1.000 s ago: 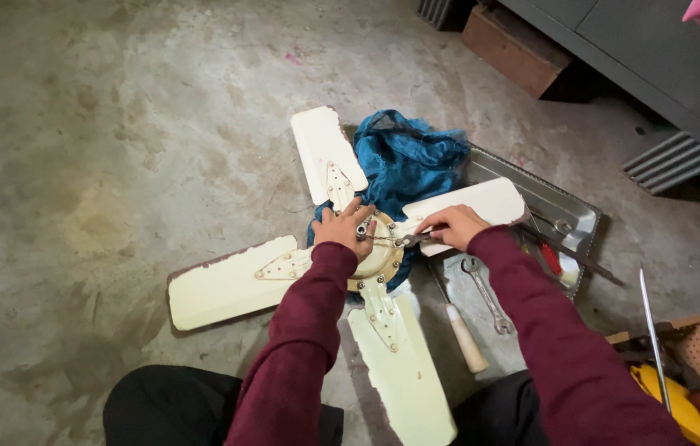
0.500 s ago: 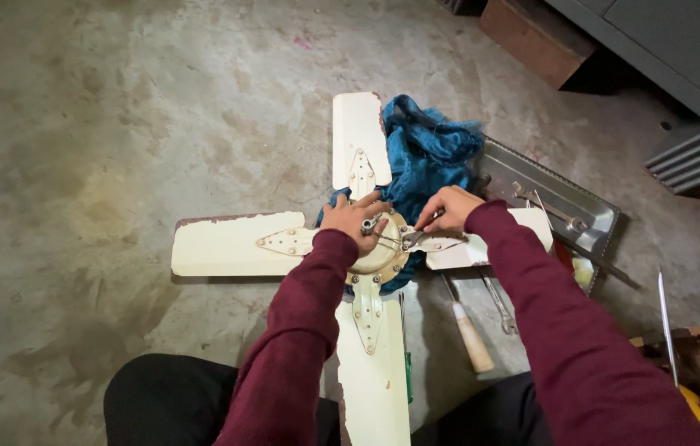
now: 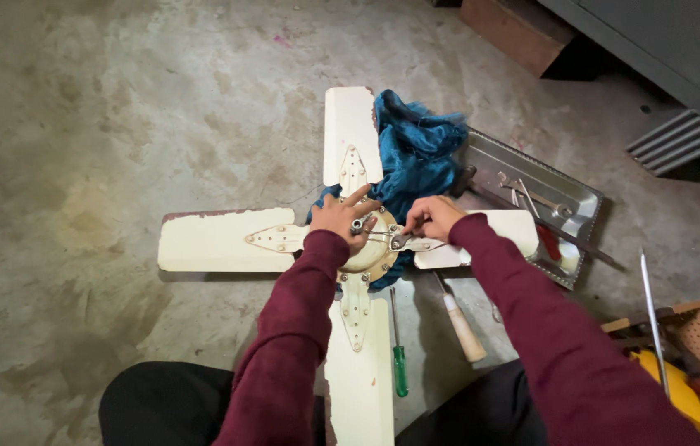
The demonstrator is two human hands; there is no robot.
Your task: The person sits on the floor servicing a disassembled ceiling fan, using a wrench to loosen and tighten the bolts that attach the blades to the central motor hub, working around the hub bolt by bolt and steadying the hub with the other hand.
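A repair workshop floor: bare stained concrete floor [image 3: 102, 124] under a dismantled ceiling fan [image 3: 350, 248]. Just right of the fan lies a metal tray [image 3: 569, 216] of spanners; a green-handled screwdriver [image 3: 398, 347] and wooden-handled tool [image 3: 461, 324] lie beside its near blade.

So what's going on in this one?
A person sits on a concrete floor over a cream four-blade ceiling fan lying flat. The left hand rests on the round hub, while the right hand works a small metal tool at the hub's edge. A blue cloth lies under the fan. A green-handled screwdriver, a wooden-handled tool and a metal tray of tools lie close by.
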